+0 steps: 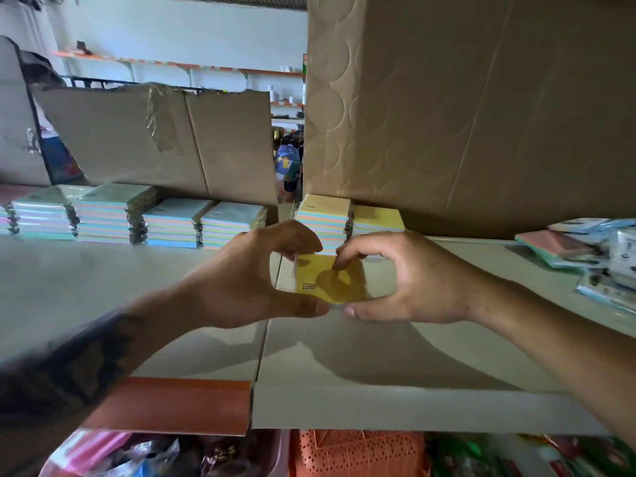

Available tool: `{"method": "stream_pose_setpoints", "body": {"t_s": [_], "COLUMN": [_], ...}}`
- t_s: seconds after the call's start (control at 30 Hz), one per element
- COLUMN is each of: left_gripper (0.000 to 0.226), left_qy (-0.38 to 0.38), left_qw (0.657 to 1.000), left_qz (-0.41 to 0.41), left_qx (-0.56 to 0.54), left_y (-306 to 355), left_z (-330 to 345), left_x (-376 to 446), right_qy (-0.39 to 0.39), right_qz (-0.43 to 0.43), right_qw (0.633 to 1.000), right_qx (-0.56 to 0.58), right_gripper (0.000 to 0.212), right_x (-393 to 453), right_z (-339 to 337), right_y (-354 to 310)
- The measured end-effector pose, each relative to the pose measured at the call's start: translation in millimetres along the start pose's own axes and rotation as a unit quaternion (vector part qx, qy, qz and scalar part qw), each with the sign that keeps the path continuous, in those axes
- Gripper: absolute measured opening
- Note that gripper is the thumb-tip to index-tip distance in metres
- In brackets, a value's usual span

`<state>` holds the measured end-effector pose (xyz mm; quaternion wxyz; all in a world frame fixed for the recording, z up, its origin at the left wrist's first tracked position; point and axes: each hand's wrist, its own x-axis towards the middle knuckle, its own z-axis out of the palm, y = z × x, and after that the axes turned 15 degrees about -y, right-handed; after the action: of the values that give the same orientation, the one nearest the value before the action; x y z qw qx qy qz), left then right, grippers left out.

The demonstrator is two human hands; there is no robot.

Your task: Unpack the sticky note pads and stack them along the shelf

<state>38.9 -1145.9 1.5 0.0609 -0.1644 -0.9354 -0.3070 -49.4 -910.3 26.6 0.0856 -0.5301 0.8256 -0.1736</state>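
A yellow sticky note pad (330,278) is held just above the pale shelf (378,342) between both hands. My left hand (247,280) pinches its left side with thumb below and fingers curled over the top edge. My right hand (402,280) grips its right side the same way. Behind it, stacks of pastel pads line the back of the shelf: a yellow-topped stack (325,218), another beside it (377,218), and several blue- and green-topped stacks (137,215) to the left.
A big cardboard box (464,108) stands at the back right and a torn cardboard sheet (155,139) at the back left. Loose wrapped pads (581,249) lie at the far right. Below the shelf edge sit an orange basket (354,456) and bagged goods.
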Motion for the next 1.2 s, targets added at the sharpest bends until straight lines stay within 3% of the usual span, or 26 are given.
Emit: {"method": "stream_pose_setpoints", "body": {"t_s": [0.13,0.27,0.4,0.5,0.77,1.2], "left_gripper": [0.082,0.116,0.122,0.122,0.121,0.116], "left_qy": [-0.021,-0.105,-0.166,-0.213,-0.205,-0.213], "left_qw": [1.0,0.984,0.959,0.939,0.938,0.936], "left_qz": [-0.02,-0.131,-0.191,-0.213,-0.213,-0.218], "left_qx": [0.011,0.052,0.124,0.167,0.183,0.176], "left_y": [9,9,-8,-13,-17,-13], "left_z": [4,7,11,16,20,19], "left_x": [8,9,2,-1,-1,1], "right_qy": [0.01,0.027,0.058,0.078,0.061,0.059], "right_qz": [0.005,0.019,0.045,0.064,0.109,0.142], "right_qw": [1.0,0.999,0.997,0.995,0.99,0.987], "right_qx": [0.011,-0.008,0.021,0.025,0.062,0.049], "right_gripper": [0.045,0.049,0.052,0.041,0.029,0.039], "right_x": [-11,-14,-2,14,43,49], "right_z": [-7,-27,-62,-77,-64,-54], "right_y": [7,22,54,79,105,104]}}
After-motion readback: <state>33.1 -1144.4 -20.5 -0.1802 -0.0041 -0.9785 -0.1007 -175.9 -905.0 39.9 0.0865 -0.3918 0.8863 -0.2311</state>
